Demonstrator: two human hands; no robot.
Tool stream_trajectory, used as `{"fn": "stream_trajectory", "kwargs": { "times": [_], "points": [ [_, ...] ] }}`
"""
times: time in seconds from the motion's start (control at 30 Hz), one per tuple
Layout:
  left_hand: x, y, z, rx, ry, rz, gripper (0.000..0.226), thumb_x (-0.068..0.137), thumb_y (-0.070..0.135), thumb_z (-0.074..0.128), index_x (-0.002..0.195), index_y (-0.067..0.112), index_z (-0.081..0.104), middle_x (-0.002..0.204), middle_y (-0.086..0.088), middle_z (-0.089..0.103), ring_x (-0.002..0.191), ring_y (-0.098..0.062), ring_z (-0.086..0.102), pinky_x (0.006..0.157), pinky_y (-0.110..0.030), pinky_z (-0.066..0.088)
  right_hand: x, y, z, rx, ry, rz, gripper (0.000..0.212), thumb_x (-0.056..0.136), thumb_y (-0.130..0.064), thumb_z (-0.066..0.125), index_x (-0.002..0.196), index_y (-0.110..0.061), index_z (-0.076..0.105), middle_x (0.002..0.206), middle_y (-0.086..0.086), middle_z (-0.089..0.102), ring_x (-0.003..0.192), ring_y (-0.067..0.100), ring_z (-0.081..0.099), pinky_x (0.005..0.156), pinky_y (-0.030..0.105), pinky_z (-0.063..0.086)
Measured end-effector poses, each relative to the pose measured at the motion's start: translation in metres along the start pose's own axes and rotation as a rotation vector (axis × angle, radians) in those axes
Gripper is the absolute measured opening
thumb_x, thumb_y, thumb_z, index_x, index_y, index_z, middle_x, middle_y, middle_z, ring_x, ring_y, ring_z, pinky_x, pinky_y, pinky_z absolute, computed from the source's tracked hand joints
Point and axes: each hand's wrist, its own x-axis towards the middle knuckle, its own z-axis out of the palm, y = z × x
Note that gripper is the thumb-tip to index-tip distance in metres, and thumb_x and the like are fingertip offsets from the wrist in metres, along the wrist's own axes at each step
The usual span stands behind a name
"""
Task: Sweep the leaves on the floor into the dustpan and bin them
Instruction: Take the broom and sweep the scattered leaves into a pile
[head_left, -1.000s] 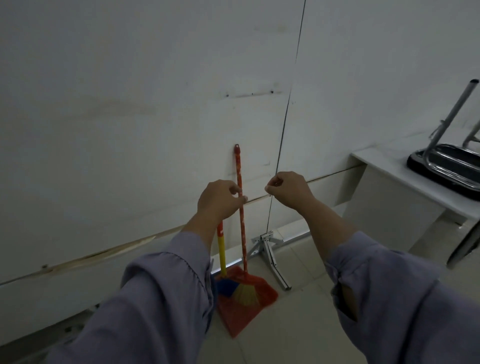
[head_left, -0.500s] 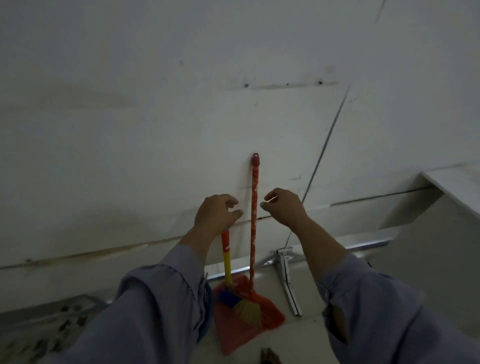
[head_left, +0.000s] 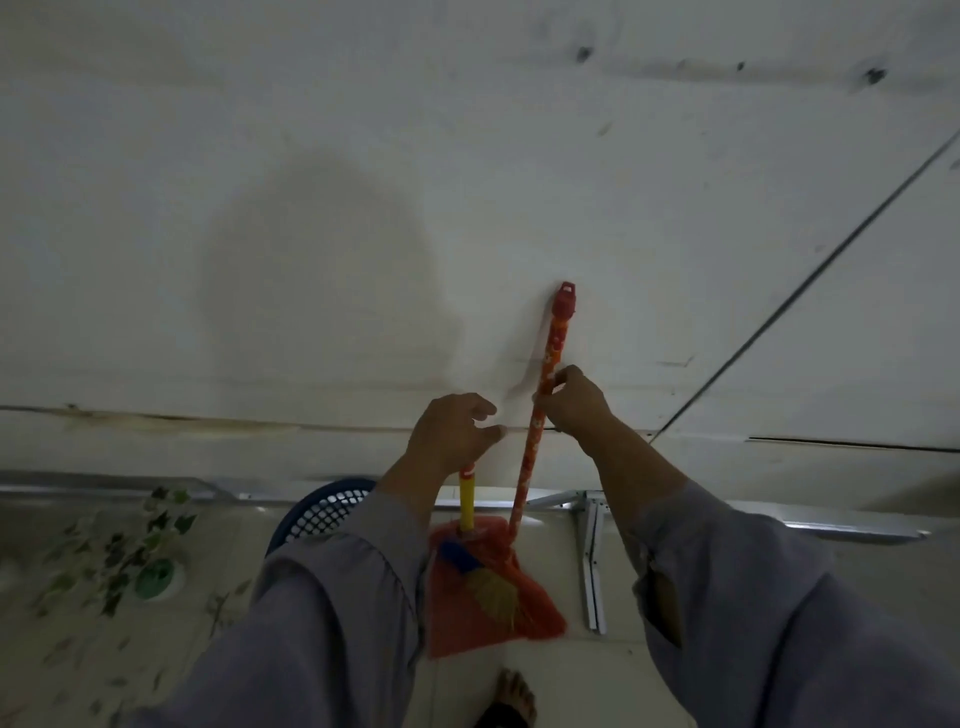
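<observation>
Our right hand (head_left: 571, 402) pinches the dustpan handle (head_left: 545, 384), the long red patterned pole leaning on the wall (head_left: 311, 208), fingers curled round it a little below its cap. Our left hand (head_left: 452, 434) sits on top of the broom handle (head_left: 467, 499), the short yellow stick just left of the pole; fingers look loosely curled over its end, but we can't tell if the grip is closed.

The red dustpan (head_left: 493, 613) sits on the floor at the pole's foot, with the broom bristles (head_left: 496, 592) lying in it.

Handling guess: both are light, with stiff, thin, smooth shafts, so wrap the fingers fully. The pan hangs off a long lever and will likely swing, so grip lower to steady it. Bristles are soft and flex.

The leaves (head_left: 119, 551) lie scattered well left of the dustpan, with a blue mesh basket (head_left: 322, 512) between them; probably the bin.
</observation>
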Motion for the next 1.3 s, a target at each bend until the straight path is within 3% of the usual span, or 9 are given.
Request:
{"fn": "stream_trajectory", "kwargs": {
  "times": [0.17, 0.27, 0.43, 0.63, 0.83, 0.9, 0.97, 1.13, 1.3],
  "points": [
    [-0.016, -0.015, 0.008, 0.03, -0.013, -0.013, 0.037, 0.084, 0.031, 0.068, 0.117, 0.013, 0.065, 0.117, -0.006, 0.067, 0.108, -0.022, 0.062, 0.097, -0.038, 0.05, -0.016, 0.013, 0.025, 0.159, -0.067, -0.097, 0.026, 0.098, -0.024, 0.043, 0.119, -0.013, 0.031, 0.093, 0.008, 0.058, 0.084, 0.024, 0.059, 0.075, 0.039, 0.051],
    [-0.031, -0.017, 0.007, 0.006, 0.011, 0.013, 0.036, 0.084, 0.03, 0.069, 0.117, 0.015, 0.066, 0.116, -0.005, 0.068, 0.106, -0.02, 0.062, 0.097, -0.039, 0.05, -0.037, 0.018, 0.033, 0.139, 0.044, -0.204, 0.02, 0.101, -0.028, 0.038, 0.113, -0.014, 0.033, 0.092, 0.009, 0.062, 0.085, 0.029, 0.063, 0.077, 0.046, 0.053],
    [-0.061, -0.016, -0.001, 0.023, -0.047, 0.057, 0.039, 0.082, 0.028, 0.071, 0.117, 0.013, 0.066, 0.118, -0.007, 0.067, 0.108, -0.021, 0.062, 0.098, -0.039, 0.051, -0.092, 0.01, 0.024, 0.309, 0.238, -0.284, 0.015, 0.102, -0.031, 0.032, 0.102, -0.017, 0.03, 0.069, -0.001, 0.05, 0.065, 0.019, 0.052, 0.062, 0.036, 0.047],
    [-0.11, 0.0, -0.005, 0.057, -0.082, 0.182, 0.038, 0.08, 0.036, 0.072, 0.114, 0.02, 0.066, 0.116, -0.001, 0.068, 0.103, -0.017, 0.064, 0.093, -0.034, 0.054, -0.176, -0.015, 0.0, 0.346, 0.367, -0.39, 0.02, 0.102, -0.035, 0.031, 0.105, -0.016, 0.03, 0.066, -0.004, 0.047, 0.057, 0.011, 0.049, 0.047, 0.016, 0.044],
    [-0.171, 0.008, -0.005, 0.136, -0.239, 0.243, 0.054, 0.079, 0.046, 0.071, 0.125, 0.022, 0.058, 0.123, 0.0, 0.063, 0.114, -0.017, 0.058, 0.102, -0.035, 0.047, -0.26, -0.048, -0.007, 0.38, 0.314, -0.508, 0.021, 0.102, -0.035, 0.032, 0.103, -0.014, 0.032, 0.069, -0.002, 0.044, 0.062, 0.014, 0.047, 0.054, 0.021, 0.047],
    [-0.194, 0.012, -0.001, 0.088, -0.288, 0.265, 0.052, 0.081, 0.042, 0.071, 0.126, 0.02, 0.056, 0.124, -0.003, 0.062, 0.114, -0.02, 0.058, 0.102, -0.039, 0.047, -0.288, -0.056, -0.008, 0.372, 0.283, -0.552, 0.022, 0.102, -0.037, 0.032, 0.102, -0.015, 0.032, 0.071, -0.002, 0.044, 0.062, 0.011, 0.047, 0.053, 0.012, 0.048],
    [-0.217, 0.014, 0.005, 0.037, -0.292, 0.276, 0.043, 0.082, 0.036, 0.07, 0.12, 0.018, 0.058, 0.118, -0.004, 0.064, 0.111, -0.022, 0.06, 0.101, -0.04, 0.048, -0.314, -0.062, -0.007, 0.374, 0.237, -0.58, 0.023, 0.102, -0.038, 0.032, 0.101, -0.015, 0.033, 0.072, -0.001, 0.045, 0.063, 0.01, 0.046, 0.059, 0.017, 0.049],
    [-0.274, 0.003, 0.017, -0.035, -0.196, 0.208, 0.01, 0.084, 0.023, 0.065, 0.091, 0.02, 0.059, 0.085, 0.005, 0.061, 0.088, -0.017, 0.061, 0.085, -0.031, 0.049, -0.374, -0.054, 0.003, 0.445, 0.073, -0.577, 0.025, 0.101, -0.042, 0.034, 0.1, -0.017, 0.038, 0.076, 0.003, 0.046, 0.072, 0.016, 0.049, 0.077, 0.033, 0.052],
    [-0.345, -0.036, 0.035, -0.074, -0.034, 0.157, 0.007, 0.088, 0.013, 0.058, 0.086, 0.019, 0.056, 0.078, 0.008, 0.059, 0.073, -0.011, 0.059, 0.065, -0.02, 0.046, -0.422, -0.025, 0.027, 0.407, -0.119, -0.505, 0.039, 0.098, -0.047, 0.039, 0.111, -0.012, 0.048, 0.083, 0.002, 0.059, 0.084, 0.015, 0.06, 0.093, 0.04, 0.048]
  ]
}}
